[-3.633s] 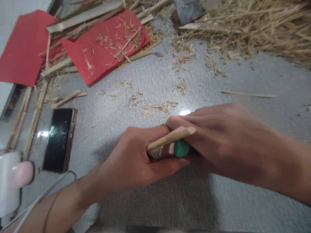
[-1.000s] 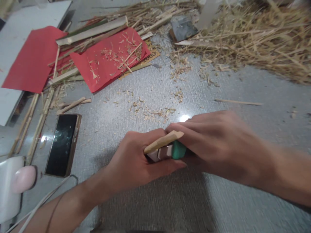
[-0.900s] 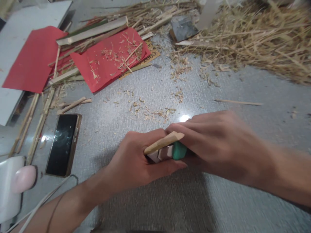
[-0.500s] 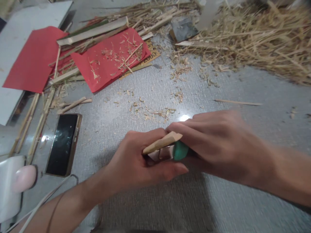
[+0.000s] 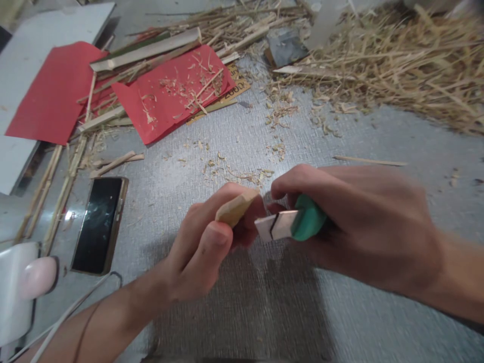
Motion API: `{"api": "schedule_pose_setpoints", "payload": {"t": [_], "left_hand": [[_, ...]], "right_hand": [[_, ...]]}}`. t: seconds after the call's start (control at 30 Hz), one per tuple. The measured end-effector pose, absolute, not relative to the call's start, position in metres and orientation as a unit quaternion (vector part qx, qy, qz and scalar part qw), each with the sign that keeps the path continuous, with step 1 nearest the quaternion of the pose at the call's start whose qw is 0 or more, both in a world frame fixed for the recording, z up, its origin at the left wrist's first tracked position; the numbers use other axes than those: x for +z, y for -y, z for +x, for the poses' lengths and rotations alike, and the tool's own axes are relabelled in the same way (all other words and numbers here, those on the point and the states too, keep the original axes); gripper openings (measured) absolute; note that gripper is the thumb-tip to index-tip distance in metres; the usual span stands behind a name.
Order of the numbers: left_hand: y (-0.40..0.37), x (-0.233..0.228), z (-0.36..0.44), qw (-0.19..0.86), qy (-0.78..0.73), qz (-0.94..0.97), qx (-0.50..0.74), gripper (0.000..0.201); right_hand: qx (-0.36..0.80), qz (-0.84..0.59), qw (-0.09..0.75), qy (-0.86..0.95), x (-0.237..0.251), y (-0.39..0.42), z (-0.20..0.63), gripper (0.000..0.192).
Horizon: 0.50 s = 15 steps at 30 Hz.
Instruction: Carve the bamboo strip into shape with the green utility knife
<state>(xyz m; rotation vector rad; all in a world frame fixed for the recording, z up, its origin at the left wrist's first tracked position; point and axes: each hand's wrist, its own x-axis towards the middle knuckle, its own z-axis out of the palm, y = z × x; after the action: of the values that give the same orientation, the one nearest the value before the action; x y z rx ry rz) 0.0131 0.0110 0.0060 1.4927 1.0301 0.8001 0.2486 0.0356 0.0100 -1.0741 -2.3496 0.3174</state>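
matt wooden stick (image 5: 237, 207); bare metal blade (image 5: 276, 225), green plastic handle (image 5: 308, 224); glossy phone (image 5: 98, 224)

knife handle (image 5: 308, 224) mostly hidden in right hand (image 5: 363, 227), perhaps motion-blurred

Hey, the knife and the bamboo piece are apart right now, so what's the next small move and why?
Probably bring the blade back onto the angled tip of the bamboo piece: the right hand grips the green-handled knife beside it, the left hand pinches the piece, and they sit just apart.
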Motion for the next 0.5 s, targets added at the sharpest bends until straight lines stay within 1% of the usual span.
{"api": "schedule_pose_setpoints", "payload": {"t": [0.13, 0.23, 0.37, 0.43, 0.5], "left_hand": [[-0.0158, 0.0077, 0.0114, 0.591, -0.377, 0.611, 0.368, 0.042], [-0.0172, 0.007, 0.0107, 0.583, -0.36, 0.619, 0.385, 0.039], [-0.0155, 0.0059, 0.0104, 0.583, -0.36, 0.613, 0.393, 0.036], [-0.0145, 0.0077, 0.0108, 0.562, -0.36, 0.63, 0.397, 0.035], [-0.014, 0.0114, 0.0125, 0.534, -0.369, 0.648, 0.399, 0.034]], "right_hand": [[0.151, -0.365, 0.265, 0.88, 0.0121, -0.0359, 0.2483, 0.007], [0.159, -0.355, 0.267, 0.882, 0.0124, -0.0365, 0.2469, 0.011], [0.174, -0.349, 0.268, 0.881, 0.0105, -0.0359, 0.2447, 0.01], [0.183, -0.34, 0.279, 0.879, 0.0094, -0.0354, 0.2444, 0.008], [0.189, -0.32, 0.292, 0.881, 0.0091, -0.0354, 0.2445, 0.011]]}}
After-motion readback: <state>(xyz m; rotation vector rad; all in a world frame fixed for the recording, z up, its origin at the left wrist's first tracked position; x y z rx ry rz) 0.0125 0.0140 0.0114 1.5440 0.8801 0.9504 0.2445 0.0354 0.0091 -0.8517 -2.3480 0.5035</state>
